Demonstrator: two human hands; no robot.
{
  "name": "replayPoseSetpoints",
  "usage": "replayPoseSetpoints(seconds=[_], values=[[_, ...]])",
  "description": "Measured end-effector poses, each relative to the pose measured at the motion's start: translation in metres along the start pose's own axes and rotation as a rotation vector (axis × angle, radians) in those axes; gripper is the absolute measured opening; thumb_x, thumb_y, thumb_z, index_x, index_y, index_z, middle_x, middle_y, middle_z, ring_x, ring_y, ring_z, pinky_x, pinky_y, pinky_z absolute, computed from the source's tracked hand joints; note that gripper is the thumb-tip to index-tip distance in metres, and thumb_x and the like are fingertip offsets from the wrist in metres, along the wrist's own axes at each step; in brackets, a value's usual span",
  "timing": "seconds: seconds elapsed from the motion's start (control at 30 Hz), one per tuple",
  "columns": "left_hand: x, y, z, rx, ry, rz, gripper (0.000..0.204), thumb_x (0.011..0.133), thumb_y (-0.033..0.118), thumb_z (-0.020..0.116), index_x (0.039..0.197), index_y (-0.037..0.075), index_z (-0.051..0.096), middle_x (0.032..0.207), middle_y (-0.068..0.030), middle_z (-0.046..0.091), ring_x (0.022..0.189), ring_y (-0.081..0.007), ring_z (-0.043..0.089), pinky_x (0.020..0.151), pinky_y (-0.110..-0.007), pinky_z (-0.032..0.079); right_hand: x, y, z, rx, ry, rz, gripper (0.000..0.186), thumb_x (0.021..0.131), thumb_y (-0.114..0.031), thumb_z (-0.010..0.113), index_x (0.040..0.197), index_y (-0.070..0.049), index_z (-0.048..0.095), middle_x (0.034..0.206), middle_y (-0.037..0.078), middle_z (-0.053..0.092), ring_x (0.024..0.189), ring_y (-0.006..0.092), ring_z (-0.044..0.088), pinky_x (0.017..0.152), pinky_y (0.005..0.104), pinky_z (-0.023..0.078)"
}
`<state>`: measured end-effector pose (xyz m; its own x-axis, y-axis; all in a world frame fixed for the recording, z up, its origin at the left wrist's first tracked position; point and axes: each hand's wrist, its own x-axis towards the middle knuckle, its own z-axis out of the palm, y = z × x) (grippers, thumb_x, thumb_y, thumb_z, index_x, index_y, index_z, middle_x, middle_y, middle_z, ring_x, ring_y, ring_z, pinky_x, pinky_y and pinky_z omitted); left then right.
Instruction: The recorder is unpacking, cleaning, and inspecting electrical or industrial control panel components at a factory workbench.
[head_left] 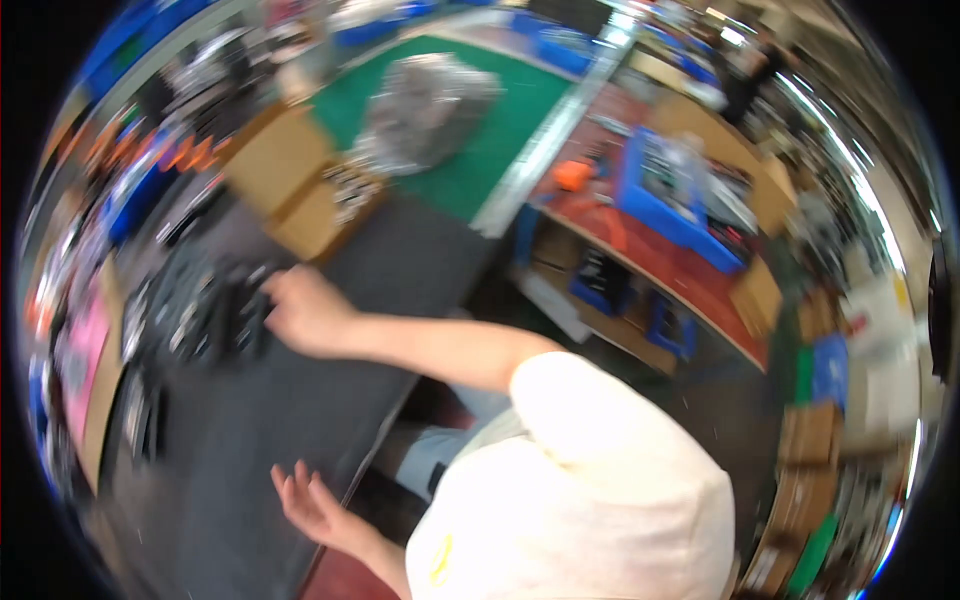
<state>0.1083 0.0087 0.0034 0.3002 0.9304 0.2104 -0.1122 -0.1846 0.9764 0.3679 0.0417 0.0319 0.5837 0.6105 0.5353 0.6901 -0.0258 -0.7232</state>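
My right hand (308, 312) reaches across the dark mat (300, 420) to the edge of a group of black parts (215, 310). Its fingers are bent together at the nearest part; motion blur hides what they hold, if anything. Lower down, my left hand (312, 508) hovers by the table's edge, palm partly up, fingers apart, nothing in it. The black parts lie side by side, some with shiny spots; their kind is too blurred to tell. More long dark parts (145, 418) lie beyond my left hand.
An open cardboard box (278, 165) with small metallic pieces stands past my right hand. Behind it, a clear plastic-wrapped bundle (425, 110) rests on a green mat (470, 185). Blue bins (680, 225) stand on a red-topped bench to the right. A pink sheet (82, 345) lies far left.
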Motion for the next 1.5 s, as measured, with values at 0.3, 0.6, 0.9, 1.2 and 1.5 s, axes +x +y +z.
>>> replayPoseSetpoints(seconds=[0.3,0.6,0.9,1.2,1.5], values=[[-0.007,0.001,0.06,0.097,-0.198,0.054,0.036,0.092,0.012,0.053,0.124,-0.001,0.044,0.128,-0.0157,0.048,0.107,-0.026,0.055,0.091,-0.034,0.045,-0.11,0.012,-0.199,-0.286,0.294,0.03,0.027,0.076,-0.006,0.062,0.102,-0.002,0.056,0.095,0.014,0.056,0.094,0.0331,0.053,0.083,0.0396,0.044],[-0.028,0.018,0.159,0.135,-0.36,0.222,0.043,0.09,0.016,0.059,0.125,-0.003,0.045,0.12,-0.0181,0.054,0.1,-0.0277,0.058,0.086,-0.037,0.047,-0.296,0.06,-0.517,-1.222,1.092,0.339,0.031,0.076,-0.008,0.06,0.104,0.0,0.051,0.1,0.018,0.054,0.098,0.0357,0.05,0.088,0.0436,0.039],[-0.044,0.015,0.237,0.129,-0.663,0.296,0.029,0.094,0.008,0.048,0.121,0.0,0.042,0.138,-0.013,0.04,0.113,-0.0233,0.053,0.095,-0.031,0.043,-0.496,0.049,-0.642,-1.514,1.506,1.211,0.044,0.079,-0.025,0.065,0.11,0.004,0.053,0.112,0.022,0.053,0.108,0.0371,0.048,0.093,0.0465,0.039],[-0.038,0.025,0.241,0.173,-0.716,0.35,0.031,0.094,0.006,0.047,0.124,0.002,0.041,0.138,-0.0133,0.039,0.112,-0.0232,0.053,0.094,-0.03,0.043,-0.415,0.124,-0.694,-1.091,1.308,0.845,0.036,0.08,-0.025,0.064,0.103,0.002,0.058,0.108,0.022,0.055,0.109,0.034,0.048,0.094,0.0423,0.038],[-0.026,0.017,0.242,0.21,-0.653,0.275,0.031,0.093,0.005,0.048,0.124,0.002,0.042,0.138,-0.0134,0.039,0.111,-0.024,0.053,0.094,-0.03,0.044,-0.389,0.14,-0.692,-1.215,1.114,0.862,0.033,0.079,-0.025,0.064,0.1,0.0,0.061,0.107,0.02,0.057,0.11,0.033,0.047,0.095,0.042,0.036]])
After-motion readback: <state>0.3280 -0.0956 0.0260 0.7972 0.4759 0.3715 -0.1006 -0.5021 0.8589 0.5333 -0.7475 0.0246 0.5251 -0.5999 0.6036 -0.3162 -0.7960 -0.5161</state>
